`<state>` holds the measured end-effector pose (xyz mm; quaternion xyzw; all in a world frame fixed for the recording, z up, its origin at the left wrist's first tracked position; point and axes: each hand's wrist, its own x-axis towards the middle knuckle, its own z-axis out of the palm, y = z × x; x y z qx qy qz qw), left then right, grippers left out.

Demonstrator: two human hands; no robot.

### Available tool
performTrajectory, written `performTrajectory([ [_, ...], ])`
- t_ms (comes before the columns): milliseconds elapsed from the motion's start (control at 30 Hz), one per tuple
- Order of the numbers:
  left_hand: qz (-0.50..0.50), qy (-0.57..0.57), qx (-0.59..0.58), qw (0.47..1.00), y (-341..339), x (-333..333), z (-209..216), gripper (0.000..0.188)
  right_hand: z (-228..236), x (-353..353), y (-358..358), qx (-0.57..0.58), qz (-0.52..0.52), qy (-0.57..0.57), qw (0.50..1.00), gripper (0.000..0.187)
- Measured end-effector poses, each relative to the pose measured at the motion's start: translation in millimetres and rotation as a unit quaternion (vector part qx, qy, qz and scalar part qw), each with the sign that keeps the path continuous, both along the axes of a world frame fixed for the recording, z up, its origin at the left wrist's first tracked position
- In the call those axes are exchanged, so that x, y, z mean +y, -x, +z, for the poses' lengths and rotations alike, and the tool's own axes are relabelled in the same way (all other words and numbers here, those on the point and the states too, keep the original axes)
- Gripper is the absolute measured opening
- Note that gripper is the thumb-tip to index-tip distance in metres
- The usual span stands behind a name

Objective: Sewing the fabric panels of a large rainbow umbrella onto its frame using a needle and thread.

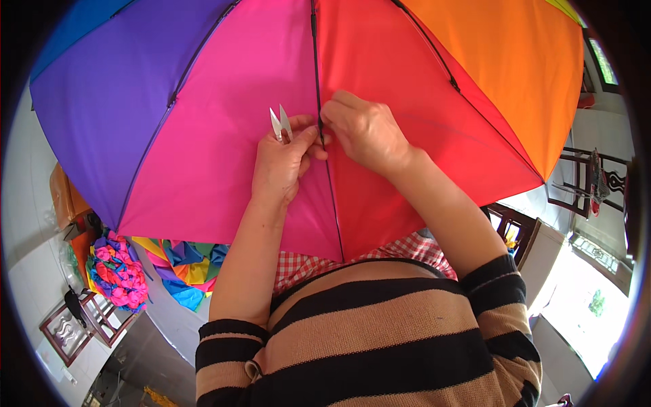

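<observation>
An open umbrella (210,169) with rainbow-coloured panels spreads in front of me, its inner side with the dark ribs facing me. My left hand (277,166) is closed around small thread snips (285,123), whose two pointed blades stick up apart from between the fingers. Its thumb and fingertips also touch the black rib (316,68) where the pink and red panels meet. Just right of that rib, my right hand (369,132) is closed in a pinch at about the same height. Whatever lies between its fingertips is hidden or too fine to see.
A bundle of multicoloured cloth (121,271) sits at the lower left, beside more folded bright fabric (186,268). Dark wooden chairs stand at left (71,329) and right (576,180). Red checked cloth (298,268) covers my lap under the umbrella's edge.
</observation>
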<state>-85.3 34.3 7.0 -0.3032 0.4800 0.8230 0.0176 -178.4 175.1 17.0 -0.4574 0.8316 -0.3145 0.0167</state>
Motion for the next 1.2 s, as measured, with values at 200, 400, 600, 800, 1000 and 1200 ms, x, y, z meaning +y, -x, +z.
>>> performTrajectory([
  [200,-0.006,0.039,0.025,0.999,5,11,-15,0.009,-27,7,5,-0.107,-0.008,0.107,0.988,0.014],
  [400,0.032,0.011,0.055,0.998,0,9,-18,0.012,-14,8,-8,-0.333,-0.120,0.152,0.923,0.011],
  [600,0.039,-0.029,0.046,0.998,-4,5,-11,0.017,-10,21,-10,-0.369,-0.146,0.100,0.913,0.010],
  [800,0.038,-0.025,0.060,0.997,-4,6,-15,0.019,-11,22,-10,-0.355,-0.139,0.089,0.920,0.010],
  [1000,0.038,-0.016,0.043,0.998,-4,7,-15,0.017,-6,21,-11,-0.355,-0.146,0.079,0.920,0.010],
  [1200,0.040,-0.017,0.060,0.997,-1,7,-20,0.010,-4,0,-11,-0.147,-0.065,0.084,0.983,0.013],
])
